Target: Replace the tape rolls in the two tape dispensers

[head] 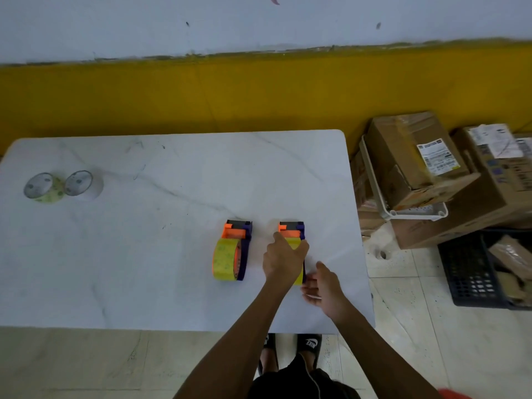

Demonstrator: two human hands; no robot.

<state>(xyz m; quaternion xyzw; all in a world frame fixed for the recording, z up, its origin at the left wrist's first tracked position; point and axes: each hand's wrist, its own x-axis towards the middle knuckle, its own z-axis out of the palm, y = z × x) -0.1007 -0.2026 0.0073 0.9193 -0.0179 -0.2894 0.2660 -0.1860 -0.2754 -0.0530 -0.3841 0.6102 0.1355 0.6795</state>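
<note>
Two orange-and-purple tape dispensers lie on the white table [172,240], each with a yellow tape roll in it. The left dispenser [233,250] lies untouched. My left hand [283,259] grips the right dispenser [292,230] from above, fingers curled over its yellow roll [295,243]. My right hand [324,286] is just right of that dispenser's near end, fingers relaxed, fingertips at its side. Two spare rolls stand at the table's far left: a yellowish one [46,188] and a clear one [82,184], touching each other.
Cardboard boxes [414,159] and a white basket [414,213] are stacked on the floor right of the table. A dark crate [472,275] sits nearer. A small tape roll [381,254] lies on the floor tiles. A yellow-and-white wall runs behind the table.
</note>
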